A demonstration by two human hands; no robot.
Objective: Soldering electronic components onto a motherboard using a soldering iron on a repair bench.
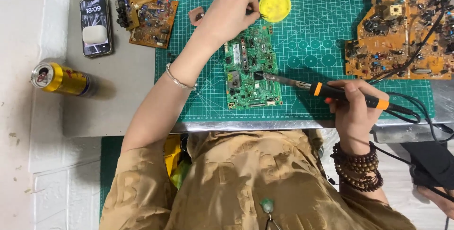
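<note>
We hold the soldering iron in our right hand, fingers closed around its black grip between the two orange collars. It looks light and stiff, and that grip is the only sensible place to take it; we judge the bare metal shaft too hot to touch. Its long axis runs nearly level across the green cutting mat, tip pointing left and slightly up the frame, cord trailing off to the right. The tip rests on a dark chip near the middle of the green circuit board, which lies flat on the mat with its long side running away from us. We would call the board thin, rigid and fragile, best held by its edges. Our left hand reaches past the board's far end, closed on a small tool we cannot make out, beside a yellow round lid.
</note>
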